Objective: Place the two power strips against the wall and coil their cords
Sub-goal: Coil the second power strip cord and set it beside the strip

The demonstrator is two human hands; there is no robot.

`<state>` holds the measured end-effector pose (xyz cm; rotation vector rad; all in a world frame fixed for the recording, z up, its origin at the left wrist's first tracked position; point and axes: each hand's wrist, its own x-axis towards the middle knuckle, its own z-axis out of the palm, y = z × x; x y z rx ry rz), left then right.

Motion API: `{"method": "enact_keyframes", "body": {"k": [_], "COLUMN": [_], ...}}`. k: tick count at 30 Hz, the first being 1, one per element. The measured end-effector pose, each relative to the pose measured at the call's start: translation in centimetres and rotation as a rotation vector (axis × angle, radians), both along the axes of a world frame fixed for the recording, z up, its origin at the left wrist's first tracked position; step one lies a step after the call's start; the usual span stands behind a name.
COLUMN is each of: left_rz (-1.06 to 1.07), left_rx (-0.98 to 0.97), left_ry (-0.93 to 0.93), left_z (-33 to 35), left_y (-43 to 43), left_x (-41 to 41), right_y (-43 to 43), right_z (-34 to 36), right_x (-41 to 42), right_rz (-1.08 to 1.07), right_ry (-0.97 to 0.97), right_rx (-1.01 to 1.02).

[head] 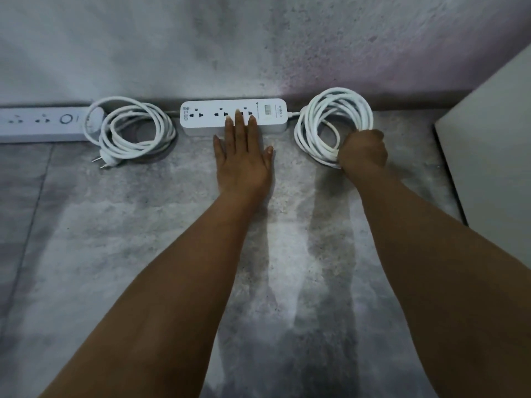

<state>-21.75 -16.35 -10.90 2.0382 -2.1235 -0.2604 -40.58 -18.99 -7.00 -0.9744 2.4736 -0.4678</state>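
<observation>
the second power strip [201, 123] lies lengthwise along the foot of the wall [258, 47], near the middle of the scene. its coiled cord [339, 99] sits just beside its right end, joined to it by a short run of lead [294, 113]. the left hand [244, 162] lies flat, its fingers [238, 122] straight and released across the strip's sockets, pressing on its top. the right hand [363, 152] is clenched round the near side of the coiled cord, grasping the loops as one bundle. the far side of the coil appears tilted up off the floor [143, 211], close to the wall.

the step in hand looks to be the last one, settling this coil. to do it well, the left hand should pin the strip so the lead cannot drag it off the wall. the right hand should lower the bundle flat without letting the loops slide apart, and let go only once every turn rests on the floor. a little slack in the lead would spare the strip a tug.

to the far left, the first power strip [43, 123] sits against the same wall with its own coil [166, 130] flat beside it and the plug [105, 162] on the coil's near-left side. a pale cabinet side [488, 153] stands at the right edge.
</observation>
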Motion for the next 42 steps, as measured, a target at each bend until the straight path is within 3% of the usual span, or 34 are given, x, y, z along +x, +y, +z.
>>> {"method": "enact_keyframes", "body": {"k": [3,8,14,16,24,42], "left_rz": [0.008,0.000,0.008,0.001,-0.014,-0.039], "left_rx": [-0.007,0.008,0.053,0.060,0.107,0.178], "left_ry": [0.001,-0.019,-0.017,-0.013,0.002,-0.024], "left_z": [-0.2,0.1,0.3,0.4,0.6,1.7], "left_y": [-0.1,0.0,-0.1,-0.2,-0.4,-0.4], "left_x": [-0.2,-0.1,-0.2,-0.1,0.1,0.4], "right_y": [-0.3,-0.2,2.2,3.1,5.9,3.1], "right_z": [-0.2,-0.5,-1.7,-2.0,-3.5,-1.5], "right_x": [0.2,0.5,1.8,2.0,3.9,1.7], "right_rz": [0.000,0.172,0.170,0.170,0.552,0.680], "right_ry": [0.066,0.399,0.389,0.373,0.563,0.599], "right_rx": [0.042,0.019,-0.319,-0.345,-0.213,0.066]}}
